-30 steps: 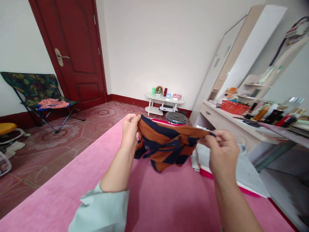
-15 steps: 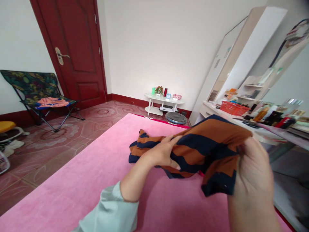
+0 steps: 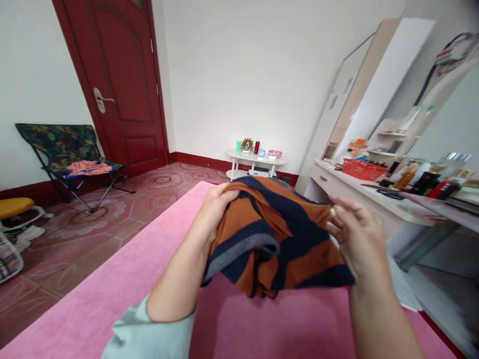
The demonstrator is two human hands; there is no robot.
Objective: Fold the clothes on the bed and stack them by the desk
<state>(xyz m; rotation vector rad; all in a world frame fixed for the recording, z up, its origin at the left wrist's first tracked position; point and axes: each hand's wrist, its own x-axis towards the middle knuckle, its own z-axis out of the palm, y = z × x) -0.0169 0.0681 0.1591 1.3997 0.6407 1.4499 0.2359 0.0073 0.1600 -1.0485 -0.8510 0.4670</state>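
At far left, a round yellow-topped stool (image 3: 15, 206) with a white frame stands on reddish patterned floor tiles (image 3: 160, 179). Beside it, a folding chair of dark green leaf-patterned fabric (image 3: 56, 142) bears a crumpled salmon-pink cloth (image 3: 88, 167); behind the chair is a dark red panelled door (image 3: 119, 85) with a metal lever handle (image 3: 100, 101). A broad surface covered in plush pink fabric (image 3: 123, 264) fills the lower foreground. Over it, the left hand (image 3: 215, 204), its forearm emerging from a pale green sleeve (image 3: 153, 329), pinches the upper left part of a soft garment in broad orange-brown and navy stripes (image 3: 299, 219) between thumb and fingers. The garment hangs in folds between the 2 hands, above the pink surface, with a curled grey band (image 3: 232, 258) at its lower left. Beyond it, a low white oval-topped table (image 3: 252, 158) carries several small objects, including a green cylinder (image 3: 238, 145) and a red cylinder (image 3: 257, 147). The right hand (image 3: 359, 229), slightly blurred, pinches the garment's upper right edge with thumb and curled fingers. At far right, a cream dressing table (image 3: 337, 179) supports a red plastic basket (image 3: 362, 169) and assorted bottles (image 3: 407, 175)
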